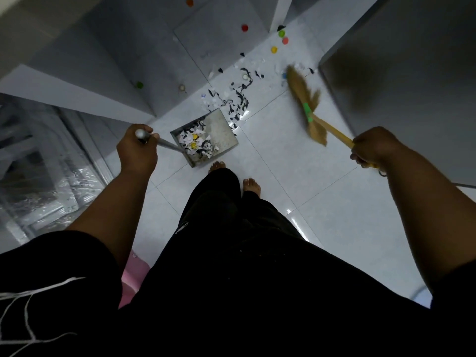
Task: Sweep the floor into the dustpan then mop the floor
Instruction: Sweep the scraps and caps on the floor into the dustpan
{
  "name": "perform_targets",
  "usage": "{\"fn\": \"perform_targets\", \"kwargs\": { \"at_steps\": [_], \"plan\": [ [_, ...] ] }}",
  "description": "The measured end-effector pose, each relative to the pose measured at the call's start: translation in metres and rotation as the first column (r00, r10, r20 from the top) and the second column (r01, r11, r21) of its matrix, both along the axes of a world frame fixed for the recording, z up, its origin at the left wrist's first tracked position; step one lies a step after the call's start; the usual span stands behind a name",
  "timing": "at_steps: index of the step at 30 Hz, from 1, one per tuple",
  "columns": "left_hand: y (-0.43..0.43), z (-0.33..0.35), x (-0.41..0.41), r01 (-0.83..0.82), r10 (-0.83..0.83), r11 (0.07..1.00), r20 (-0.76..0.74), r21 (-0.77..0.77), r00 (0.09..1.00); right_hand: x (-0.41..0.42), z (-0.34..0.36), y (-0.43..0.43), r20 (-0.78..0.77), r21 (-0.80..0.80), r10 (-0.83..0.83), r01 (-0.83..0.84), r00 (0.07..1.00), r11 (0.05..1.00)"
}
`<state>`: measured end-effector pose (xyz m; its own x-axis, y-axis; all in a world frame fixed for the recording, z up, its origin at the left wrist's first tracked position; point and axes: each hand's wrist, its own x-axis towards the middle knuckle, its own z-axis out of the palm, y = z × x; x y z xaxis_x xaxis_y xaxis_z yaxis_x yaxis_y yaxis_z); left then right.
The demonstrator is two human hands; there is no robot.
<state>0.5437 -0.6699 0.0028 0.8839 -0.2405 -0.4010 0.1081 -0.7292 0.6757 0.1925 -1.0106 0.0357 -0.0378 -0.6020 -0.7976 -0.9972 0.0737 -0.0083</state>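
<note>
Gripping the grey metal dustpan (206, 135) by its handle, the left hand (136, 153) steadies it while the right hand (371, 148) clasps the straw broom (306, 99) beside scattered black-and-white paper scraps (237, 99).

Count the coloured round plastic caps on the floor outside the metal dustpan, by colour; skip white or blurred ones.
Green round plastic caps: 2
Red round plastic cap: 1
Orange round plastic cap: 1
Yellow round plastic cap: 1
Pink round plastic cap: 1
Total: 6

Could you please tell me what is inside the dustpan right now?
The dustpan holds white and black paper scraps and yellow bottle caps. Whatever lies beneath that heap is covered.
</note>
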Motion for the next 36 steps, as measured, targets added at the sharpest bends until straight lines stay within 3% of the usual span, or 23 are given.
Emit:
{"fn": "perform_targets", "kwargs": {
  "at_steps": [6,13,18,21,25,30,33,36],
  "plan": [
    [-0.001,0.0,0.005,0.002,-0.001,1.0,0.008,-0.019,1.0,-0.021,0.039,0.01,0.053,-0.08,-0.036,0.041,0.998,0.996],
    [0.012,0.001,0.003,-0.023,0.023,1.0,0.021,-0.017,1.0,0.008,0.011,-0.018,-0.177,-0.089,0.198,-0.216,0.964,0.972],
    [0.024,0.0,0.0,-0.02,0.02,1.0,0.061,-0.01,0.998,0.052,-0.016,-0.021,-0.064,-0.075,0.13,-0.135,0.989,0.988],
    [0.03,0.0,0.0,-0.057,0.057,0.998,0.044,0.0,0.997,0.07,-0.017,-0.014,-0.02,-0.047,0.178,-0.179,0.984,0.983],
    [0.034,-0.002,0.0,-0.093,0.093,0.996,0.024,-0.001,0.995,0.069,0.007,-0.006,-0.024,0.0,0.246,-0.246,0.969,0.969],
    [0.038,-0.006,0.006,-0.122,0.122,0.993,0.004,-0.006,0.993,0.04,0.048,-0.004,0.069,-0.052,0.125,-0.121,0.99,0.991],
    [0.042,-0.012,0.012,-0.126,0.126,0.992,-0.002,0.015,0.992,0.03,0.054,-0.008,0.033,-0.073,0.162,-0.159,0.986,0.985],
    [0.043,-0.019,0.018,-0.124,0.124,0.992,-0.003,0.027,0.992,0.035,0.042,-0.014,-0.038,-0.128,0.294,-0.297,0.955,0.946]
  ]
}}
